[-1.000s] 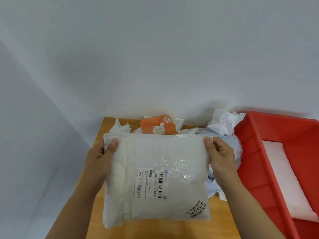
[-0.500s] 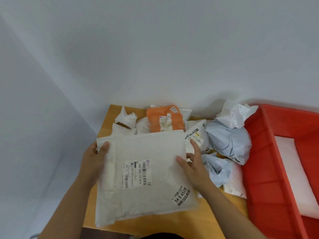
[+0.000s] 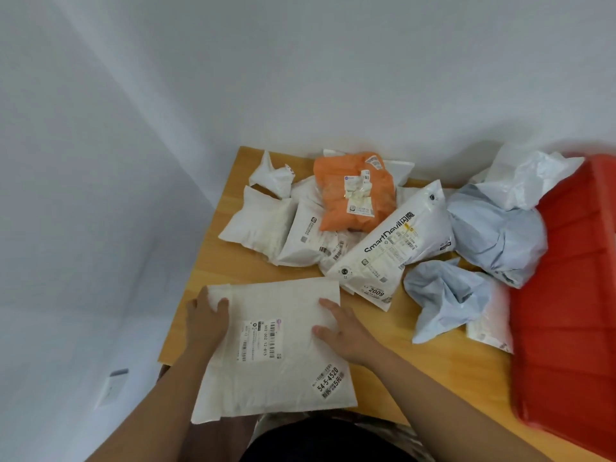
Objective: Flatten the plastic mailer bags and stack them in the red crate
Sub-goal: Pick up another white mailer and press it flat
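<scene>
Head view: white mailer bag [image 3: 276, 348] lies flat on the wooden surface [image 3: 430, 371], near edge overhanging; left hand [image 3: 206, 316] holds its left edge, thumb on top, while right hand [image 3: 343, 330] presses it with fingers straight. Behind: orange bag [image 3: 353, 198], printed white bag [image 3: 396, 248], crumpled blue bags [image 3: 493, 238]; red crate [image 3: 566, 311] at right.

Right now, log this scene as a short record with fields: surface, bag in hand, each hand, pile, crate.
surface: wooden table
bag in hand: white bubble mailer, lying flat at the table's near edge, its near end overhanging
left hand: grips the mailer's far left corner
right hand: fingers flat on the mailer's right side
pile: orange mailer on top of white bags, SmartDevil bag beside it, crumpled pale blue bags to the right
crate: red crate at the table's right, inside out of view
</scene>
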### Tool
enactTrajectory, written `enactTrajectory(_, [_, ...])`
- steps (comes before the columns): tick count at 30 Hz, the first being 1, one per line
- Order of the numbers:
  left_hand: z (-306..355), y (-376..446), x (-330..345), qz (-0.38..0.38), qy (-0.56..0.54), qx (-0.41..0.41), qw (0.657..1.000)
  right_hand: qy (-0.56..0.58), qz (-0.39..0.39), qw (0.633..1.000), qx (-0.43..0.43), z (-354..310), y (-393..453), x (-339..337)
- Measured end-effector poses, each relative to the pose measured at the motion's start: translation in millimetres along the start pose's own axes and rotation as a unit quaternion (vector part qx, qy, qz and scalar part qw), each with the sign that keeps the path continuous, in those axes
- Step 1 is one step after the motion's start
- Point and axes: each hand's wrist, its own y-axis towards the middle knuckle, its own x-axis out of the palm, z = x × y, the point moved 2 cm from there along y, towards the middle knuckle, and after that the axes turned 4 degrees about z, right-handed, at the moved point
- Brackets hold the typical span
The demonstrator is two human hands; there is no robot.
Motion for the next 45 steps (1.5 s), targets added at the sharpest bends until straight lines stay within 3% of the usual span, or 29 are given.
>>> enactTrajectory(4, [-1.7,1.3,8.2,-0.021,0.027,0.009,0.999,0.006,0.010,1.000,0.016,12.5,6.5,-0.4])
enactTrajectory(9, [24.3,-5.5,37.9,-0.104,-0.033,0.060,0.992,0.006,0.097,0.994,0.059,43.7,6.3,-26.0])
enactTrajectory(12, [37.1,-9.9,51.4,-0.129,-0.028,0.087,0.987,-0.009,0.105,0.991,0.079,52.9,2.3,-30.7])
enactTrajectory(16, [24.2,-5.9,47.4,-0.117,0.064,0.136,0.982,-0.066,0.111,0.991,0.035,52.5,1.1,-9.4])
enactTrajectory(19, [2.7,-3.9,35.0,-0.102,0.171,0.190,0.961,-0.195,0.179,0.964,-0.021,51.9,-4.7,10.7])
enactTrajectory(21, [-9.7,-3.5,28.8,-0.086,0.234,0.295,0.922,-0.283,0.183,0.937,-0.093,52.3,-5.1,24.5])
enactTrajectory(24, [-18.2,-8.9,35.2,-0.146,0.304,0.443,0.831,-0.365,0.103,0.913,-0.149,54.4,-0.4,40.3])
enactTrajectory(26, [-18.7,-13.2,47.8,-0.189,0.359,0.506,0.761,-0.395,0.049,0.903,-0.159,54.4,5.7,45.7])
enactTrajectory(28, [-17.9,-14.0,59.9,-0.211,0.399,0.526,0.721,-0.409,0.015,0.898,-0.163,55.5,14.1,48.7])
enactTrajectory(35, [-12.2,-11.6,79.3,-0.226,0.418,0.497,0.726,-0.421,-0.005,0.898,-0.125,58.6,31.2,42.0])
enactTrajectory(45, [-15.0,-5.5,86.7,-0.244,0.430,0.487,0.720,-0.396,-0.005,0.907,-0.145,66.5,40.6,45.7])
